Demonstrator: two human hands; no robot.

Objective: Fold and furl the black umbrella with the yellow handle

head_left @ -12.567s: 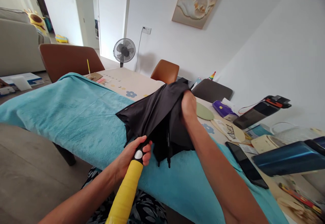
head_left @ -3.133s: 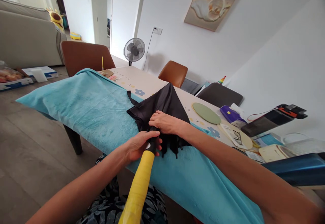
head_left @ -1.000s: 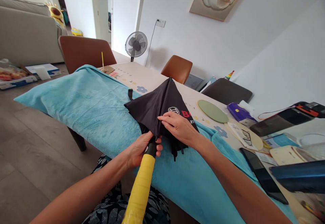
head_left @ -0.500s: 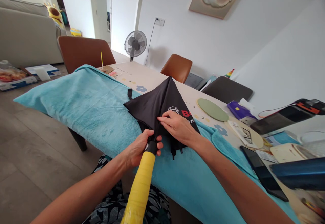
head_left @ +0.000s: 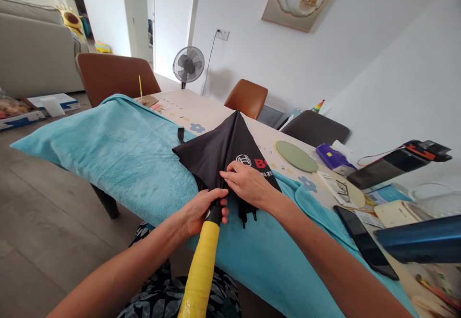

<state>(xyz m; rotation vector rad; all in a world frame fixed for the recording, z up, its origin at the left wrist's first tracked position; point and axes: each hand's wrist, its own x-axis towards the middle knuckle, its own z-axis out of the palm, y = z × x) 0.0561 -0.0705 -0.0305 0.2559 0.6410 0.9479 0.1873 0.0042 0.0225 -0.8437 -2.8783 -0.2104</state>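
Observation:
A black umbrella (head_left: 212,150) with a round white emblem and red lettering lies partly folded across a light blue towel (head_left: 144,164). Its handle (head_left: 201,270), wrapped in yellow tape, points down toward my lap. My left hand (head_left: 207,210) is closed around the black neck just above the yellow wrap, thumb on top. With thumb and fingertips together, my right hand (head_left: 247,181) pinches the fabric along a fold near the shaft. Rib tips (head_left: 248,217) stick out below the right hand. The shaft is mostly hidden by cloth and fingers.
A tablet (head_left: 363,241) lies on the right of the table, beside a dark blue cylinder (head_left: 421,238), glasses (head_left: 342,190), a black bottle (head_left: 382,166) and a green oval mat (head_left: 297,156). Brown chairs (head_left: 247,98) and a fan (head_left: 188,65) stand beyond.
My left thumb has moved from beside the shaft to lie across it, toward the right fingers. My right hand keeps its pinch on the fabric. The view has shifted slightly.

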